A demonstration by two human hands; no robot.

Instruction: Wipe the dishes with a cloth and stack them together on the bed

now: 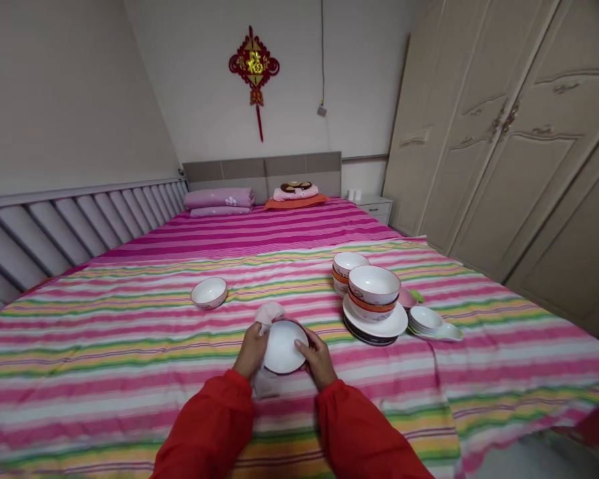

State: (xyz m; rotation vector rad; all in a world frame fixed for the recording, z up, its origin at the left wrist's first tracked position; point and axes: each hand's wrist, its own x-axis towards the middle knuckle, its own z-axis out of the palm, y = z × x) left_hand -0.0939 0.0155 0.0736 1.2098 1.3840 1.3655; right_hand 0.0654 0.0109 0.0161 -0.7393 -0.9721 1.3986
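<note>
A white bowl (pixel 282 348) is held between my two hands above the striped sheet, its inside turned toward me. My left hand (pixel 251 351) is closed on a pale pink cloth (pixel 269 313) pressed against the bowl's left side; part of the cloth hangs below. On the right rim, my right hand (pixel 317 356) grips the bowl, thumb over the edge and the other fingers hidden behind. Another white bowl (pixel 209 293) with a patterned outside sits alone on the sheet, to the left and farther off.
Stacked bowls (pixel 374 285) stand on white and dark plates (pixel 397 324) to the right, with a second bowl stack (pixel 350 261) behind. Small dishes (pixel 426 318) and a white spoon (pixel 450 332) lie beside them. A slatted rail (pixel 80 223) borders the bed's left; wardrobes (pixel 479 146) stand right.
</note>
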